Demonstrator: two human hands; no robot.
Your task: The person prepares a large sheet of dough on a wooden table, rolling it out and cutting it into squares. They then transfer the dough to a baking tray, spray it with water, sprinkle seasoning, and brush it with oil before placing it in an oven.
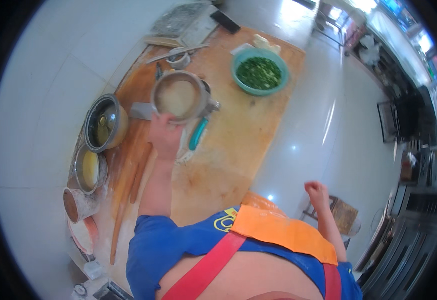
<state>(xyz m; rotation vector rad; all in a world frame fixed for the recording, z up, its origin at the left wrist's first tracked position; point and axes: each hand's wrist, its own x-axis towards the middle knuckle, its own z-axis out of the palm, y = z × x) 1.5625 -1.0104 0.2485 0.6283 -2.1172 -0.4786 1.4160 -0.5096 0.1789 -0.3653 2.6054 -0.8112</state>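
Note:
My left hand (166,137) grips the near rim of a round metal pot (199,88) over the left part of the wooden worktable (233,150). Pale contents (179,98) cover its bottom; I cannot tell whether they are liquid or powder. Just beside the pot lies a teal handle (198,134), and a flat metal blade (141,111) shows on its other side. My right hand (317,193) is off to the right, past the table edge over the floor. Its fingers are curled, with no object visible in them.
A teal bowl (259,92) of chopped greens stands at the far right of the table. Along the wall sit a deep pot of oil (122,123), a bowl of yellow liquid (91,172) and rolling pins (119,225). A wooden stool (344,215) is behind my right hand.

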